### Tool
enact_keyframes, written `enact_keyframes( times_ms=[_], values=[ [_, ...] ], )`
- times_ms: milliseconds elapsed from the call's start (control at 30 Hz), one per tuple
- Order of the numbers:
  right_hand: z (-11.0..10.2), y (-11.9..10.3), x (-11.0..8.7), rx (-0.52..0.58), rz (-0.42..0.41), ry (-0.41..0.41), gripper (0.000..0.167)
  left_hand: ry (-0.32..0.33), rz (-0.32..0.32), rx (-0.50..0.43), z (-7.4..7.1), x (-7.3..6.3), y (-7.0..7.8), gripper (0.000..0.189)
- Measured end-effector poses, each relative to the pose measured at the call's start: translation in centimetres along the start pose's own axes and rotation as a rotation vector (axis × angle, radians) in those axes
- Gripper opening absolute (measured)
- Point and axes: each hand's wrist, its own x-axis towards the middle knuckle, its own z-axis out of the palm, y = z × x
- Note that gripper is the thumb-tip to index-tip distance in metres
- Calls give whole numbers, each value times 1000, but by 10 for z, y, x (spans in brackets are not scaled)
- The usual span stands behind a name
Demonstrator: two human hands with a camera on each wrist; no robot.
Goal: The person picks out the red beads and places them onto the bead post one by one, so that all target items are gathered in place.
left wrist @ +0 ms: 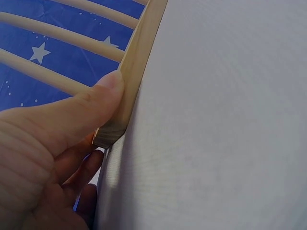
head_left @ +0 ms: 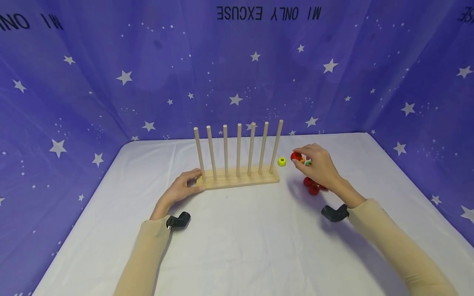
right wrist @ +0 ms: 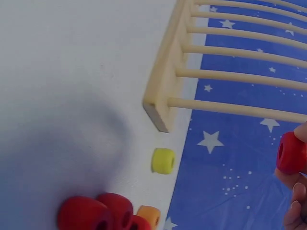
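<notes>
A wooden peg rack (head_left: 240, 181) with a row of several upright pegs stands on the table. At its left end my left hand (head_left: 182, 186) grips the base, the thumb (left wrist: 109, 88) along the front edge and the other fingers around the end. My right hand (head_left: 317, 165) pinches a red bead (right wrist: 291, 153) between thumb and fingers, raised above the table to the right of the rack. No beads sit on the pegs. A yellow-green bead (head_left: 282, 161) rests just off the rack's right end. Under my right hand lie several red beads (head_left: 313, 189), partly hidden by it.
An orange bead (right wrist: 148, 216) and a green bead (head_left: 308, 163) lie among the pile on the right. The white cloth-covered table (head_left: 237, 238) runs back to a purple star-printed curtain (head_left: 237, 74). A black wrist camera (head_left: 335, 213) sits on each wrist.
</notes>
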Motion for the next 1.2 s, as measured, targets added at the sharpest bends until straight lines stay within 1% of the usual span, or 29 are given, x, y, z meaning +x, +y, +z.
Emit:
enact_keyframes(
  times_ms=[200, 400, 500, 633, 733, 900, 1067, 1200],
  values=[
    [-4, -1, 9, 10, -38, 81, 24, -25, 14, -17, -2, 1, 1, 60],
    [-11, -6, 17, 16, -34, 121, 26, -35, 21, -18, -2, 3, 0, 60],
    [-14, -8, 22, 22, -46, 144, 27, -33, 22, -11, -1, 3, 0, 60],
    [-18, -11, 29, 29, -63, 161, 28, -27, 14, -22, 0, 2, 0, 60],
    [-21, -14, 34, 38, -92, 177, 28, -27, 8, -31, 1, 1, 0, 60],
    [-26, -19, 42, 42, -125, 194, 27, -37, 8, -17, 4, -1, -1, 59],
    [-31, -24, 51, 36, -119, 197, 29, -43, 9, -30, 0, 2, -1, 58],
    [-35, -27, 58, 36, -149, 216, 29, -50, 7, -46, -1, 3, -3, 59]
  ],
)
